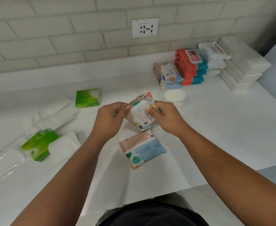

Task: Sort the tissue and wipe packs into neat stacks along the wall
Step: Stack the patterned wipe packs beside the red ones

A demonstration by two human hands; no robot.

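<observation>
Both hands (111, 119) (165, 117) grip wipe pk (142, 111)

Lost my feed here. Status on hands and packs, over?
Left hand and right hand both grip one pastel wipe pack, lifted. Matching pastel stack stands by the wall. A round white pack lies between. Loose green packs, left.

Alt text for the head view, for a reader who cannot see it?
The left hand and right hand hold a pastel wipe pack over a white counter. A similar pack lies nearer; stacks stand by the wall, right, and green packs lie loose, left.
</observation>
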